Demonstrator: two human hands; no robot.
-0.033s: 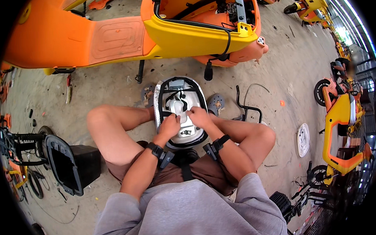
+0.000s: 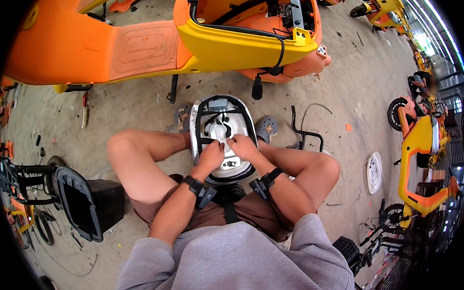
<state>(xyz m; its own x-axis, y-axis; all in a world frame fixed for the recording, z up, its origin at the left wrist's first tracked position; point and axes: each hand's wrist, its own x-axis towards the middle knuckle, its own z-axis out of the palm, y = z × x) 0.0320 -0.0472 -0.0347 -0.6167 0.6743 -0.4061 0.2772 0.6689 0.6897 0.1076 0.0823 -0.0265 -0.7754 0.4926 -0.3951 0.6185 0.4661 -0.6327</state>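
Shell with a white inside (image 2: 239, 123), silver flank and black edging sits at the middle of the view. Within it, black straps (image 2: 205, 113) cross near 12 o'clock beside a grey box (image 2: 218, 102); a metal plate (image 2: 229, 163) is at 6. The left hand (image 2: 212, 155) reaches in from 7 o'clock, the right hand (image 2: 244, 147) from 5; both have fingers curled narrow, but I cannot tell whether they pinch anything. From the shell, a black bin (image 2: 109, 201) with a dark open mouth is toward 8 o'clock; toward 1, a scooter's open compartment (image 2: 253, 24) holds a metal bar (image 2: 296, 11) and dark mechanical parts (image 2: 281, 11).
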